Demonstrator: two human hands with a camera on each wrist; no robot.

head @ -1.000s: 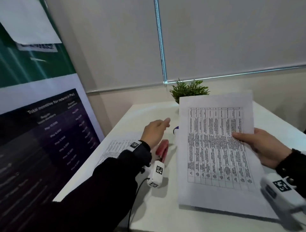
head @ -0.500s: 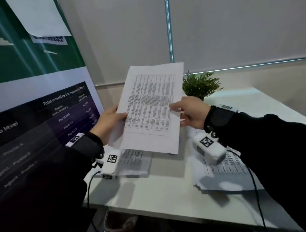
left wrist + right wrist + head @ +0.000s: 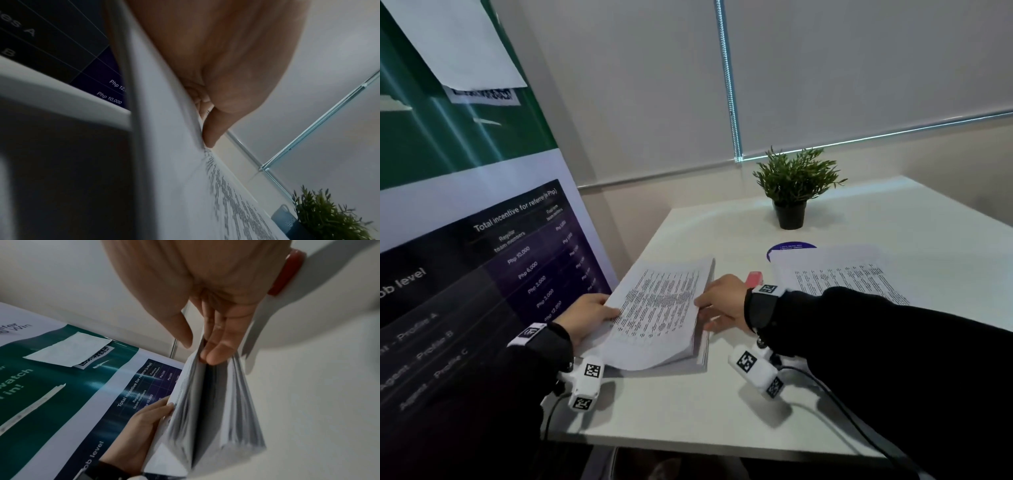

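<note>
A stack of printed sheets lies on the left part of the white table. My left hand grips the left edge of the upper sheets, thumb on top. My right hand pinches the right edge of those upper sheets. In the right wrist view its fingers sit inside the stack, between the lifted upper bunch and the lower bunch, with the thumb on the other side. The upper sheets bow slightly above the rest.
A red stapler lies just behind my right wrist. A second pile of printed pages covers a purple disc on the right. A small potted plant stands at the back. A tall banner stands against the table's left edge.
The printed sheets, held by the right hand alone a second ago, were taken in both hands in the air. Now they are down on the left stack.
</note>
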